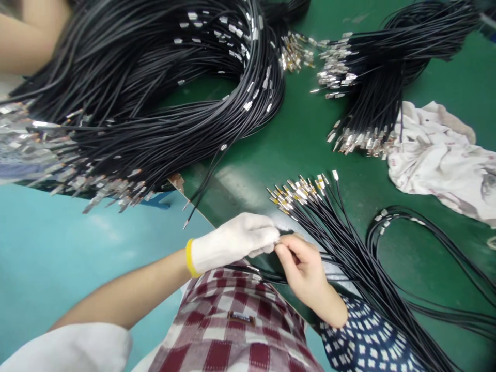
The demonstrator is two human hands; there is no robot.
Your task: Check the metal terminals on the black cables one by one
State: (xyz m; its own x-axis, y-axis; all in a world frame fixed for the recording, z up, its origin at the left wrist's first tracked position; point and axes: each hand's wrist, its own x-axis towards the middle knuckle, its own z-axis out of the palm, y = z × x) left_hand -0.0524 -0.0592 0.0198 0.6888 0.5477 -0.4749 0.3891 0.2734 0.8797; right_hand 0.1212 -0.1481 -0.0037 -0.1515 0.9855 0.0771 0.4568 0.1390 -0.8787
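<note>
My left hand, in a white knit glove with a yellow cuff, has its fingers bent together. Its fingertips meet those of my bare right hand, whose thumb and forefinger are pinched. Whatever lies between them is too small and covered to make out. Just below my hands, a few black cables with small silvery sleeves run along the table edge by my lap. Right of my hands lies a bundle of black cables, its metal terminals pointing up and left.
A large coil of black cables with metal ends overhangs the table's left edge. More bundled cables lie at the back right, near a crumpled white cloth. Looped cables rest at right. Another person's arm shows at upper left.
</note>
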